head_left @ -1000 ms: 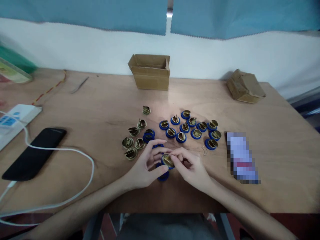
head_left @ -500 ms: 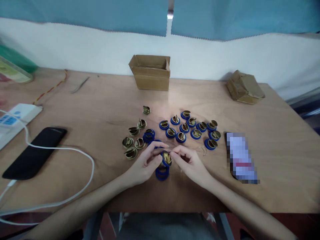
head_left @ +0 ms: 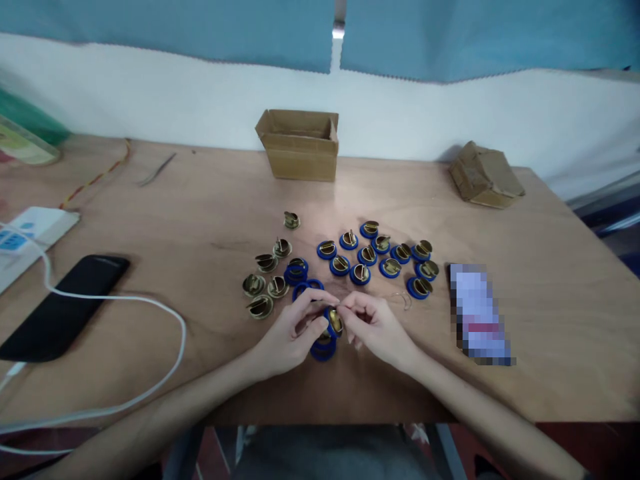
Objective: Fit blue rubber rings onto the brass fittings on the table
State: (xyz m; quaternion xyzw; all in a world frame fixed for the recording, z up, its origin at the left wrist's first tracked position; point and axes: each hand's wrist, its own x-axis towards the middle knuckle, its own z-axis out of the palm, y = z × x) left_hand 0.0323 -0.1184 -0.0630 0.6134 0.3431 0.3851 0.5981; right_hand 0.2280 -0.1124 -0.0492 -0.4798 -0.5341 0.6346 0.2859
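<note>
My left hand (head_left: 290,333) and my right hand (head_left: 375,327) meet over the near middle of the wooden table (head_left: 200,200). Both pinch one small brass disc with a blue ring round it (head_left: 333,321), held tilted between the fingertips. Loose blue rings (head_left: 323,348) lie on the table just under the hands, and more (head_left: 306,287) just beyond my left fingers. Several bare brass discs (head_left: 263,287) lie to the left. Several brass discs in blue rings (head_left: 373,257) lie in a cluster further back and right.
An open cardboard box (head_left: 299,143) stands at the back centre, a crumpled one (head_left: 484,175) at the back right. A black phone (head_left: 60,307) with a white cable (head_left: 165,313) lies left, near a white power strip (head_left: 25,233). A blurred flat object (head_left: 479,315) lies right.
The ringed brass disc has been turned from lying flat to tilted on edge between my fingertips. Both hands have drawn slightly closer together.
</note>
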